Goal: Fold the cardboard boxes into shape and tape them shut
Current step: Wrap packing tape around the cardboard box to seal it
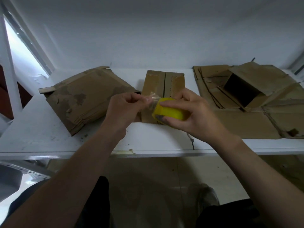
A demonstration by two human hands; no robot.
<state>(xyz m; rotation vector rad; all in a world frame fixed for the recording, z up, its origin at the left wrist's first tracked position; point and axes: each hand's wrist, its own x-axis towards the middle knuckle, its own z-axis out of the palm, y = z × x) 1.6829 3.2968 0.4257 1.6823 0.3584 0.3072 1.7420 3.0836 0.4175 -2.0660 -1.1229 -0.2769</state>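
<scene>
Yellow tape dispenser (pixel 169 111) is lying crosswise in your right hand (pixel 197 116), whose curled fingers are gripping it just above the near end of the folded box (pixel 153 83), while your left hand (pixel 121 111) is pinching the clear tape end (pixel 152 101) stretching leftward from it. The brown box is sitting in the middle of the white table (pixel 41 137), its long axis and centre seam pointing away from you, with worn tape patches showing on both closed flaps.
</scene>
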